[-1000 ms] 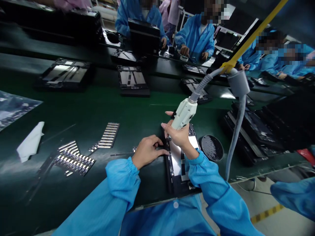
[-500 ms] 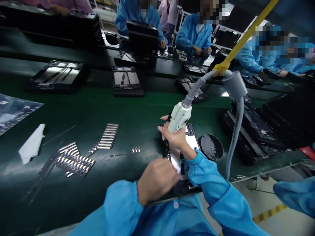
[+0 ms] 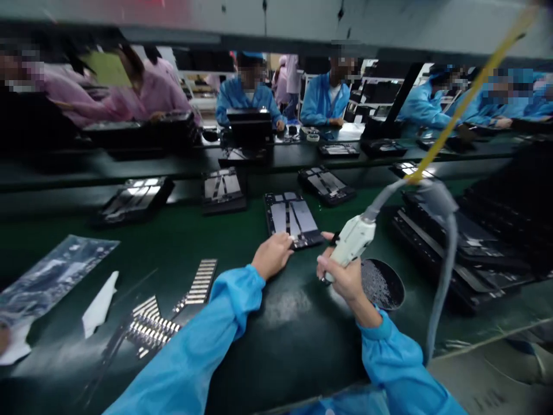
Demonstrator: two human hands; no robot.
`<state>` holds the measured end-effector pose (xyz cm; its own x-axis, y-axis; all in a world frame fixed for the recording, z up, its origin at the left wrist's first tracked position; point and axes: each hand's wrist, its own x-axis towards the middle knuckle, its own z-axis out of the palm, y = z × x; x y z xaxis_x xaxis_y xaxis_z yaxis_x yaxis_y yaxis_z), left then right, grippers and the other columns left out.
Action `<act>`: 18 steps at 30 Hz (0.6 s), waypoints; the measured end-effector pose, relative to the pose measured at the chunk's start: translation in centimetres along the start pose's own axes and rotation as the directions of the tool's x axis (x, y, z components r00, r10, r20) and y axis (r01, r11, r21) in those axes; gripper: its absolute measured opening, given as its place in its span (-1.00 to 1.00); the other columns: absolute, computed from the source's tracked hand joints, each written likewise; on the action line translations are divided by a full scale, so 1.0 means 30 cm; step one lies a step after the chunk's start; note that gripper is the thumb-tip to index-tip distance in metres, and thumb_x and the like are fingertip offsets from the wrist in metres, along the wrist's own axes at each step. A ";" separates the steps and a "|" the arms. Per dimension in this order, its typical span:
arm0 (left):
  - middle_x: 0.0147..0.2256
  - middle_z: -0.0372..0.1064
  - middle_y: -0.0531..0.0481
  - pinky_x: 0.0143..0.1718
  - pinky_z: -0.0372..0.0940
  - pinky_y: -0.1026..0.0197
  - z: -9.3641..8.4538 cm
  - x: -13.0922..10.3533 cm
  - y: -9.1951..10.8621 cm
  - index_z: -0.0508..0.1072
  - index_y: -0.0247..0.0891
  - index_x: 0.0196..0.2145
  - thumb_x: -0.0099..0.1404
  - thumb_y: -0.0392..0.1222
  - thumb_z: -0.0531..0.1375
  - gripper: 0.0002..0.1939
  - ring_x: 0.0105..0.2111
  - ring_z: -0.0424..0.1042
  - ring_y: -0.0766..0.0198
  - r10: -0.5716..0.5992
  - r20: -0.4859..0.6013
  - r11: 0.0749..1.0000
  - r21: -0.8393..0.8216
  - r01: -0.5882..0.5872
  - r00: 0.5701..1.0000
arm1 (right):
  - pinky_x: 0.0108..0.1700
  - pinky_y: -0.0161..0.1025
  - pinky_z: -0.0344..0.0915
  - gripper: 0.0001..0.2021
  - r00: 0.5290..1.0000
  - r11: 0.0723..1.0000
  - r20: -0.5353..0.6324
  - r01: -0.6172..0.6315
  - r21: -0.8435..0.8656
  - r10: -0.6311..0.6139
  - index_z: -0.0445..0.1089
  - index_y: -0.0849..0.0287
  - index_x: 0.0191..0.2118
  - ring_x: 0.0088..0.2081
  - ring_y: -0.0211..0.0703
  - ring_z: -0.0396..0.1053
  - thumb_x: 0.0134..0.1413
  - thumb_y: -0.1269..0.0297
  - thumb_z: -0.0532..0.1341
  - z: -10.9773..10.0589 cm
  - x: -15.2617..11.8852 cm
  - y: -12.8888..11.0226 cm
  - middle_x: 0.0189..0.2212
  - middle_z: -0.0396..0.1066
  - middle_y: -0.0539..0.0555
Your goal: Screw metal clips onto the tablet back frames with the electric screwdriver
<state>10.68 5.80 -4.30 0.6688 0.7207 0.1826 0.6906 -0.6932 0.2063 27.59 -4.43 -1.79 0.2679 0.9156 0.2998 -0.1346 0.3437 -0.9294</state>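
Observation:
My right hand (image 3: 345, 274) is closed around a pale electric screwdriver (image 3: 355, 239), its grey cable running up to a yellow strap. In front of me an opened tablet (image 3: 305, 216), showing silver battery panels and dark ribbon strips, lies on the green bench. My left hand (image 3: 272, 255) grips the near edge of this tablet, its fingertips at the lower left part. Right beside my right wrist stands a round black dish (image 3: 382, 282) full of tiny grey pieces, probably screws.
Similar opened tablets (image 3: 222, 190) line the bench's far side. Stacked dark units (image 3: 458, 253) stand at the right. On the left lie strips of small metallic parts (image 3: 155, 325), a white paper piece (image 3: 100, 305) and a clear plastic bag (image 3: 64, 276). Co-workers sit opposite.
The tablet has moved away from me to the bench's far part, with my left hand reaching after it. My right hand has shifted right with the screwdriver. The view has tilted up.

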 end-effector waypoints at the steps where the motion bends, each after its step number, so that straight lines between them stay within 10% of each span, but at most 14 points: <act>1: 0.04 0.38 -0.20 0.17 0.23 0.09 -0.011 0.069 -0.049 0.42 -0.26 -0.03 0.33 -0.25 0.11 -0.74 0.11 0.33 0.10 -0.052 -0.010 0.998 0.040 0.053 0.999 | -0.56 -0.26 0.33 -0.54 1.000 1.000 0.006 -0.022 0.006 0.022 0.32 0.17 -0.03 -0.65 -0.25 0.33 -0.08 0.25 0.39 -0.007 -0.005 0.023 -0.60 0.35 -0.12; 6: 0.09 0.29 -0.36 0.15 0.20 0.00 -0.055 0.229 -0.236 0.32 -0.38 0.09 0.24 -0.43 0.04 -0.55 0.18 0.23 -0.03 -0.310 -0.087 0.918 0.233 0.322 0.947 | -0.25 -0.13 0.46 -0.65 0.992 0.996 0.084 -0.092 -0.013 0.092 0.38 0.14 -0.16 -0.31 -0.09 0.50 -0.13 0.27 0.39 0.004 0.001 0.067 -0.26 0.50 0.11; 14: 0.23 0.09 -0.52 0.15 0.04 -0.40 -0.217 0.124 -0.547 0.26 -0.48 0.15 0.11 -0.55 0.00 -0.39 0.27 0.05 -0.28 -0.594 -0.088 0.698 0.438 0.567 0.800 | -0.62 -0.28 0.24 -0.86 0.979 0.974 0.058 -0.185 -0.130 0.193 0.34 0.12 -0.38 -0.67 -0.26 0.21 -0.10 0.26 0.29 0.042 0.006 0.125 -0.64 0.21 -0.10; 18: 0.18 0.24 -0.41 0.13 0.22 -0.13 -0.261 0.114 -0.649 0.31 -0.42 0.13 0.04 -0.59 0.02 -0.34 0.21 0.23 -0.06 -0.619 -0.021 0.696 0.449 0.560 0.785 | -0.59 -0.27 0.24 -0.86 0.990 0.969 0.000 -0.141 -0.201 0.144 0.39 0.11 -0.36 -0.64 -0.25 0.17 -0.13 0.28 0.30 0.043 -0.002 0.155 -0.64 0.20 -0.08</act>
<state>-2.65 21.84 -0.15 0.0923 0.9951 0.0358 0.9789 -0.0841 -0.1862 25.71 -2.61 -5.85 0.2456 0.9555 0.1633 0.0235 0.1626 -0.9864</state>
